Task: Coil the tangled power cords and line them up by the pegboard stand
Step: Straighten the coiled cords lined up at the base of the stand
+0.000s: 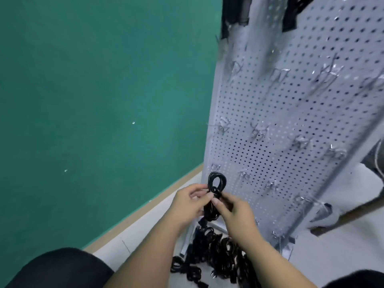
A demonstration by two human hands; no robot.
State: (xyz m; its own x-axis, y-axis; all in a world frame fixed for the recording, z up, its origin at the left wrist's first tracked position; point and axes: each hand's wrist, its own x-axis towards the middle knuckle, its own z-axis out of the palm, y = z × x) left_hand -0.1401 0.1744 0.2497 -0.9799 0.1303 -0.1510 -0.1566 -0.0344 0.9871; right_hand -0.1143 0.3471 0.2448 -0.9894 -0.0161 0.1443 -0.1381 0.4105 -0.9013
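both the left hand [188, 201] and right hand [234, 210] pinch the half-wound cord [215, 189] in front of the pegboard stand [270, 132] (above the floor pile [216, 254]), and a loose pinch could let its loops spring apart.

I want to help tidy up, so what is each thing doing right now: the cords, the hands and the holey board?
held cord: looped into a bundle, lifted off the floor.
left hand: pinches the bundle's middle.
right hand: pinches the bundle too.
cord pile: heaped on the floor at the stand's foot.
pegboard stand: standing on the floor, lower hooks bare.
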